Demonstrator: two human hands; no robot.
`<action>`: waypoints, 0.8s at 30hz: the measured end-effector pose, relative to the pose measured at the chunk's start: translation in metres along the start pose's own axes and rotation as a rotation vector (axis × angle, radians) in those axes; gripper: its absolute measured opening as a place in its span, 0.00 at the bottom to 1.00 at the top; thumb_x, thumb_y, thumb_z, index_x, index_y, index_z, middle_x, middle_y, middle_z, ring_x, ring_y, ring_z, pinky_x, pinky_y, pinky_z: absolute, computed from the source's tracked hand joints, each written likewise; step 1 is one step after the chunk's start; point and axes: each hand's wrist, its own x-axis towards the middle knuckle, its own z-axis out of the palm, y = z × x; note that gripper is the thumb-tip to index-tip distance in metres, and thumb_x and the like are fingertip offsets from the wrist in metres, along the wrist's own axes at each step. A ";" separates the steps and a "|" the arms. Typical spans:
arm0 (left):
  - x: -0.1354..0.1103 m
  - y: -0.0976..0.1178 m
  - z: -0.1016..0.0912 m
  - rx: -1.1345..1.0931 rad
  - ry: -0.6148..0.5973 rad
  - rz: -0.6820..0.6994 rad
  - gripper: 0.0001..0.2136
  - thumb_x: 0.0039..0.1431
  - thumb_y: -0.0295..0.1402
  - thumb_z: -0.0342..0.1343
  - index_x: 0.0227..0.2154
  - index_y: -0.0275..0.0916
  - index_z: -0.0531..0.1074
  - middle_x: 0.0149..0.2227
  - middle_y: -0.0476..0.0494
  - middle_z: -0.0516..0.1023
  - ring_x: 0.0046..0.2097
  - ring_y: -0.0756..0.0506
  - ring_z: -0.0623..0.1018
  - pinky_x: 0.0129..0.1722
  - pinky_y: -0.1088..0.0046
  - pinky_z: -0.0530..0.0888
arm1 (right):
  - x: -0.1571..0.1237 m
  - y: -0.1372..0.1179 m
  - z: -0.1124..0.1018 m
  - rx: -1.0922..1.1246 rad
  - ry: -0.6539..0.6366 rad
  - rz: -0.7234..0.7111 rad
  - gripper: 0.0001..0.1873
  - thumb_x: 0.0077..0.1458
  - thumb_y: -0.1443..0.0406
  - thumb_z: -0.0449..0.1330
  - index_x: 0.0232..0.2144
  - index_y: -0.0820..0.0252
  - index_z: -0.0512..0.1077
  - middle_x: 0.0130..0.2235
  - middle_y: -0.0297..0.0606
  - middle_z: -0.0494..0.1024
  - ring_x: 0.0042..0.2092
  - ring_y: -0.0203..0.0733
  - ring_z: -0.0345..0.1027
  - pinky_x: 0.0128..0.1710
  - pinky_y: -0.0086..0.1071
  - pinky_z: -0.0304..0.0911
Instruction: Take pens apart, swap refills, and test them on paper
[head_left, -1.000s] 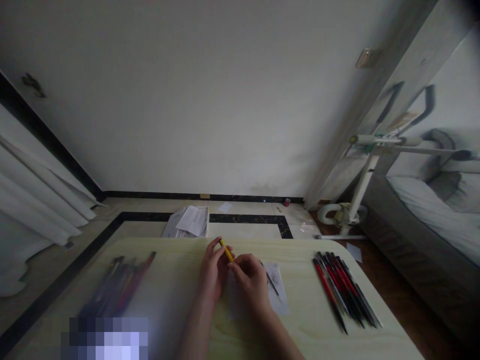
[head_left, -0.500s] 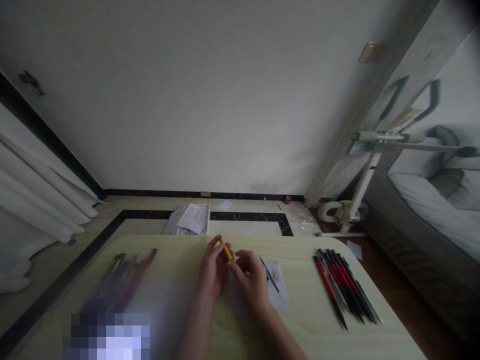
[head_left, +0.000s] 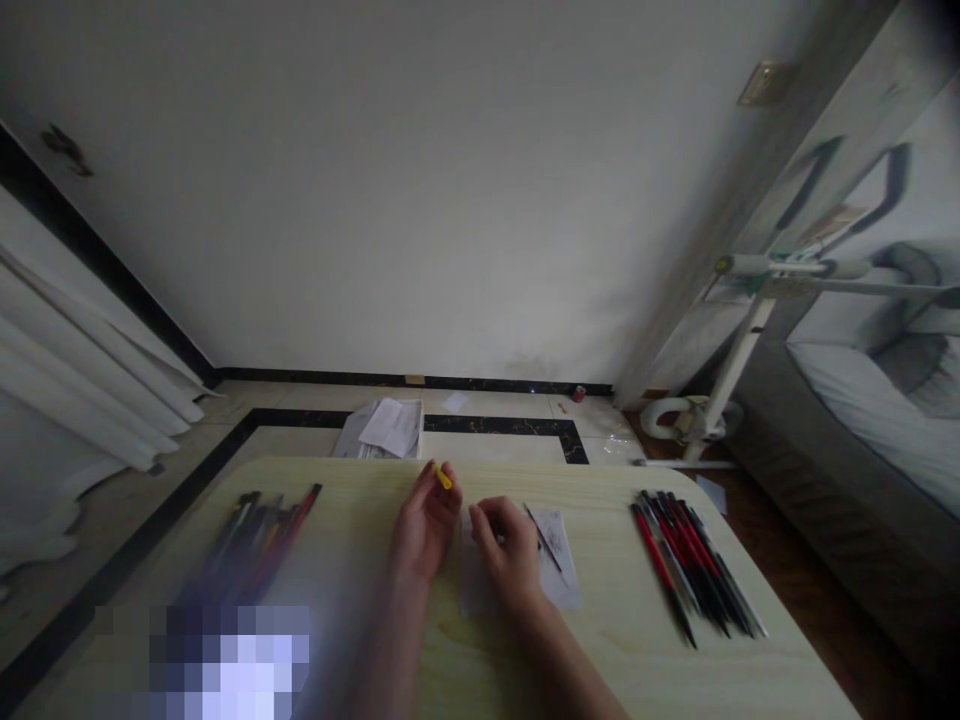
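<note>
My left hand [head_left: 429, 522] is raised above the table with its palm up, its fingertips closed around a short yellow pen-like stick [head_left: 442, 476]. Part of that stick is hidden by the fingers. Just to the right, my right hand [head_left: 511, 555] hovers over a sheet of paper [head_left: 561, 592] with thumb and fingers pinched together. Whatever sits in that pinch is hidden. A thin dark pen-like rod [head_left: 543, 537] lies slantwise on the paper, beside my right knuckles. Dark marks show on the sheet near it.
Several red, black and grey pens [head_left: 694, 565] lie side by side at the table's right. Another bunch of pens [head_left: 255, 540], blurred by haze, is on the left. Beyond the far edge, papers [head_left: 391, 427] rest on the floor. Exercise equipment [head_left: 727, 370] stands at right.
My right hand has come away from the yellow stick and drawn apart from my left hand. Less of the stick shows now. The view has shifted slightly.
</note>
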 end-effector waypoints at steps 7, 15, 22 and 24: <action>-0.001 0.003 0.001 -0.045 -0.009 -0.029 0.07 0.54 0.22 0.49 0.33 0.32 0.70 0.31 0.44 0.76 0.30 0.53 0.76 0.30 0.79 0.75 | 0.001 -0.002 -0.001 0.013 -0.014 0.017 0.11 0.51 0.61 0.54 0.22 0.61 0.67 0.19 0.31 0.67 0.22 0.33 0.57 0.22 0.26 0.53; 0.002 0.002 -0.003 -0.043 -0.029 -0.025 0.07 0.55 0.23 0.48 0.33 0.33 0.70 0.30 0.45 0.75 0.29 0.54 0.75 0.30 0.80 0.74 | 0.000 -0.001 -0.001 -0.005 -0.042 0.031 0.11 0.51 0.61 0.54 0.22 0.61 0.66 0.19 0.30 0.65 0.21 0.32 0.56 0.21 0.26 0.51; 0.000 0.002 0.000 -0.059 -0.056 -0.012 0.08 0.56 0.23 0.48 0.35 0.34 0.70 0.29 0.47 0.75 0.29 0.54 0.75 0.29 0.81 0.74 | 0.001 -0.002 -0.002 -0.035 -0.051 0.028 0.11 0.52 0.62 0.53 0.22 0.61 0.66 0.19 0.30 0.65 0.22 0.32 0.56 0.22 0.26 0.51; -0.001 0.003 0.001 -0.074 -0.074 -0.018 0.09 0.56 0.23 0.47 0.36 0.35 0.70 0.28 0.47 0.74 0.29 0.54 0.75 0.29 0.81 0.73 | 0.000 -0.001 -0.001 -0.033 -0.055 0.029 0.11 0.52 0.62 0.53 0.22 0.61 0.66 0.19 0.29 0.64 0.22 0.32 0.56 0.22 0.26 0.51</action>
